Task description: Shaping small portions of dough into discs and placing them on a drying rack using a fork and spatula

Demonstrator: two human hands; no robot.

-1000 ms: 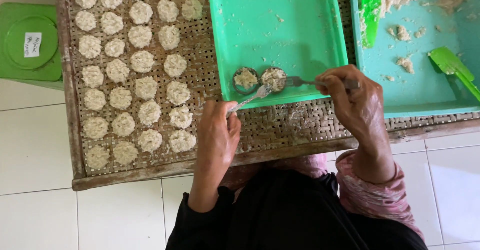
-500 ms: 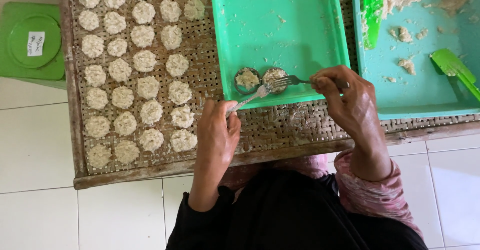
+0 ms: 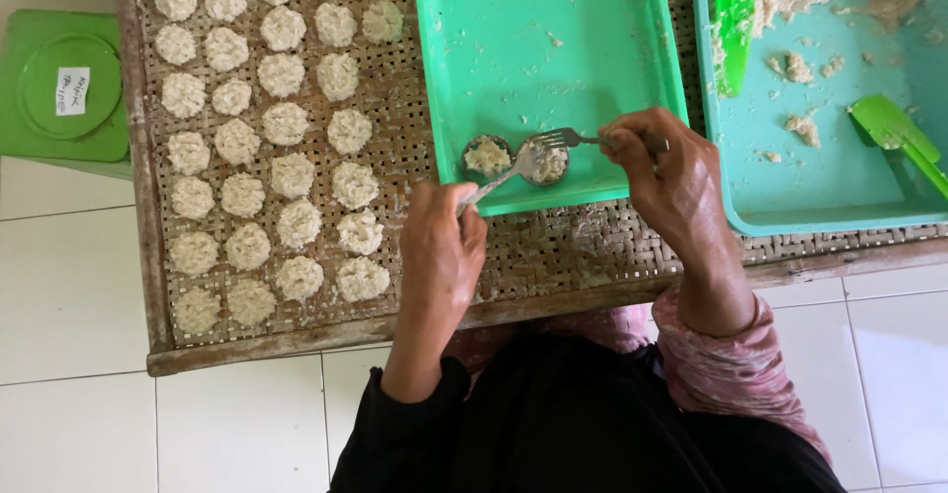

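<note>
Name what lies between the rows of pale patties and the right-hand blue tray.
In the head view, a green tray lies between the patties and the blue tray, on the woven mat.

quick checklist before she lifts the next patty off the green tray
1. Left hand has a grip on the spoon: ok.
2. Right hand has a grip on the fork: ok.
3. Fork tines over the right-hand round mould: ok.
4. Mould filled level: cannot tell.
5. Free spot beside the patties on the woven rack: ok.
6. Dough left in the blue tray: ok.

Black top, pink patterned rt sleeve (image 3: 726, 369)
</note>
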